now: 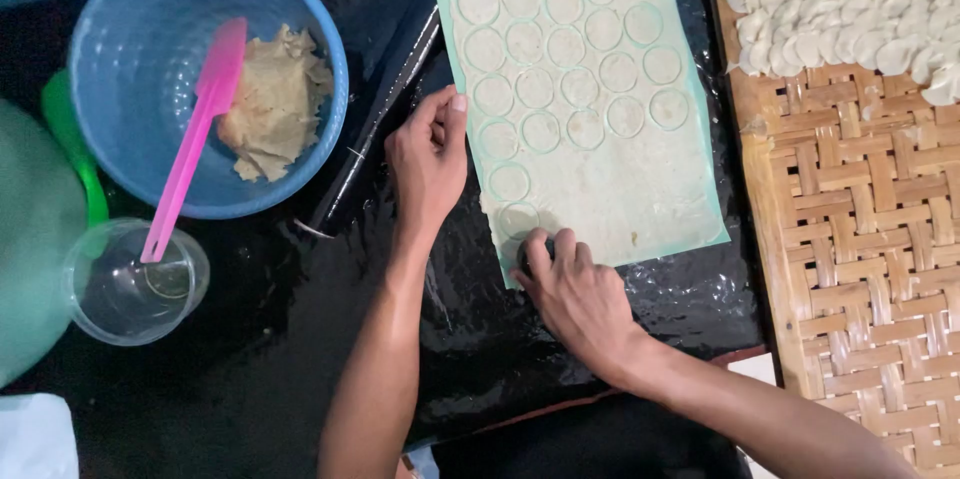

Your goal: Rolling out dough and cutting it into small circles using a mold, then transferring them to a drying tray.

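We see the thin pale rolled dough sheet (600, 169) on a light green mat (715, 209), soft and tear-prone; lift only by edges. Left hand (428, 164) presses the mat edge flat-fingered, holding nothing; right hand (580, 299) closes over a hidden round cutter at the sheet's near corner.

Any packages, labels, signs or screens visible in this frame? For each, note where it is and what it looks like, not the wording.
None in view: no package, label, sign or screen shows. The things about the left hand and right hand, the dough sheet, blue bowl and woven tray, are all unmarked.
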